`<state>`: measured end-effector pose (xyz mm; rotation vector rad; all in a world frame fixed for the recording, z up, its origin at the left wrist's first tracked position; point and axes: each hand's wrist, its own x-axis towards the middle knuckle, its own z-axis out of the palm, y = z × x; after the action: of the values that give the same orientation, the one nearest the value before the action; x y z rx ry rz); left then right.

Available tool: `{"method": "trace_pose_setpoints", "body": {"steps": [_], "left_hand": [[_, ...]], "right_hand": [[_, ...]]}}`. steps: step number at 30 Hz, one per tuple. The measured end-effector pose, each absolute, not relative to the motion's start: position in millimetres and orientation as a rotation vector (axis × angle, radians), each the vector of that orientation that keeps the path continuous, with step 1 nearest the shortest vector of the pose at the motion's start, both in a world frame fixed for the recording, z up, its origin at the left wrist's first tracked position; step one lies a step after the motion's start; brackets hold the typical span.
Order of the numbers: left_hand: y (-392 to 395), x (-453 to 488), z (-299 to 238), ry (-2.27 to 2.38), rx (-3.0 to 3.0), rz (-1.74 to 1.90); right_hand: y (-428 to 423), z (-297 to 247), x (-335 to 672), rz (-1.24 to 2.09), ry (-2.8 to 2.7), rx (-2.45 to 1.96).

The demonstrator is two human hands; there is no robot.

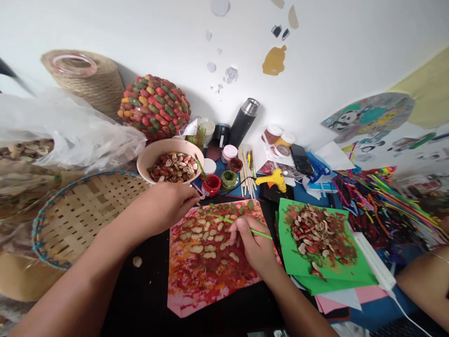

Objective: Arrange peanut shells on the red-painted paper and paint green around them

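My left hand (171, 201) hovers by the paint-smeared pink sheet's (181, 302) far left corner, fingertips drawn together; I can't tell whether they pinch anything. Unshelled peanuts (209, 255) lie spread across the sheet's middle. To their right, my right hand (253, 244) curls around a slim green brush (261, 233), gripping its shaft.

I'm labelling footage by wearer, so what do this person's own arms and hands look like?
The left hand and right hand are both ungloved, with no ring visible on the fingers that show. The left forearm and right forearm are bare: no sleeve, watch, bracelet or clear marking shows on either.
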<state>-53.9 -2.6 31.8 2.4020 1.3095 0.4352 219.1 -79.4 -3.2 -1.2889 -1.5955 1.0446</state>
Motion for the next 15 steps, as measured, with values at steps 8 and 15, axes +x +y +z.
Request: {"method": "trace_pose_setpoints", "body": {"steps": [8, 15], "left_hand": [[-2.6, -54.9, 32.6, 1.362, 2.347, 0.421], [-1.6, -56.6, 32.3, 1.376, 2.379, 0.372]], "right_hand": [[-85.1, -2.4, 215.3, 1.131, -1.634, -1.214], [-80.8, -3.6, 203.2, 1.143, -1.659, -1.192]]}}
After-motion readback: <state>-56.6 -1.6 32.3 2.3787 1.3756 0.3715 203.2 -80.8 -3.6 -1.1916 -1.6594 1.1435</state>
